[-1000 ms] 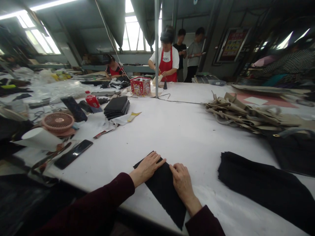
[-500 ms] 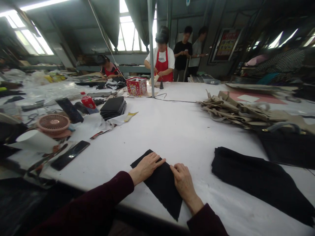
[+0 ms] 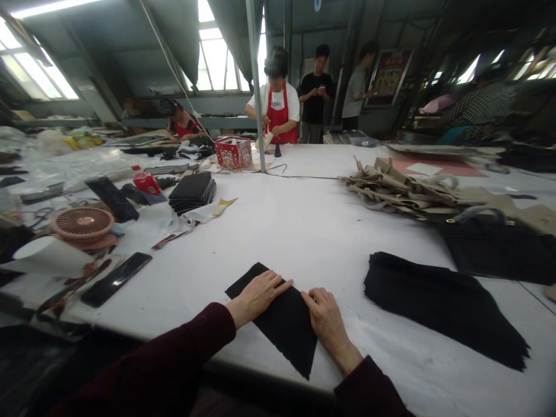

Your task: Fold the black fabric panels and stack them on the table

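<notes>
A folded piece of black fabric (image 3: 286, 327) lies at a slant on the white table, near its front edge. My left hand (image 3: 260, 292) rests flat across its upper part, fingers stretched toward the right-hand edge. At that edge my right hand (image 3: 325, 318) has its fingers curled, with index finger and thumb pinching the border of the cloth. To the right, apart from both hands, lies a stack of black fabric pieces (image 3: 438, 307) with ragged ends.
Left on the table (image 3: 286, 226) are a phone (image 3: 116, 280), a pink fan (image 3: 83, 225), a red-labelled bottle (image 3: 146, 182) and a black stack (image 3: 192, 191). Beige straps (image 3: 399, 188) and a black bag (image 3: 499, 246) lie right. A pole (image 3: 257, 87) rises behind; co-workers stand beyond.
The view has turned slightly to the right, so the surroundings shift left in the picture. Both hands keep nearly the same place on the black fabric.
</notes>
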The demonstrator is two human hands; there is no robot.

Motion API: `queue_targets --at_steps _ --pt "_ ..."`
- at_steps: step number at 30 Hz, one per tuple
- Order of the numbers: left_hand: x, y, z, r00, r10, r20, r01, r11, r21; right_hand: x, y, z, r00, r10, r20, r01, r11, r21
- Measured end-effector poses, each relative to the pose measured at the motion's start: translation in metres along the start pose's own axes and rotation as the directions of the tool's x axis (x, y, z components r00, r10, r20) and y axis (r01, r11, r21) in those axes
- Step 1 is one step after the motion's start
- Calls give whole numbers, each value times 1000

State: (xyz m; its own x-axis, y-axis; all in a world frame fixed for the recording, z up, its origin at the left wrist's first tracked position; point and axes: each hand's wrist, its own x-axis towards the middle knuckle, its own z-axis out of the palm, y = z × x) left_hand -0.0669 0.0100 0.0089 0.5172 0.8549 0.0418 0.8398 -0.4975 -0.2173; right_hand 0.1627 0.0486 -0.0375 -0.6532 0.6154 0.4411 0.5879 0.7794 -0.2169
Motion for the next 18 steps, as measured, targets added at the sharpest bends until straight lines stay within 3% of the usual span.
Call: queue_targets --at_steps 9,18 --pt "5 8 -3 998 57 -27 -58 997 -41 -9 5 -5 1000 -13 6 13 1000 -20" --pt "10 19 -5 999 40 -8 -40 999 -19 -14 7 -12 1000 -15 -7 15 1000 -25"
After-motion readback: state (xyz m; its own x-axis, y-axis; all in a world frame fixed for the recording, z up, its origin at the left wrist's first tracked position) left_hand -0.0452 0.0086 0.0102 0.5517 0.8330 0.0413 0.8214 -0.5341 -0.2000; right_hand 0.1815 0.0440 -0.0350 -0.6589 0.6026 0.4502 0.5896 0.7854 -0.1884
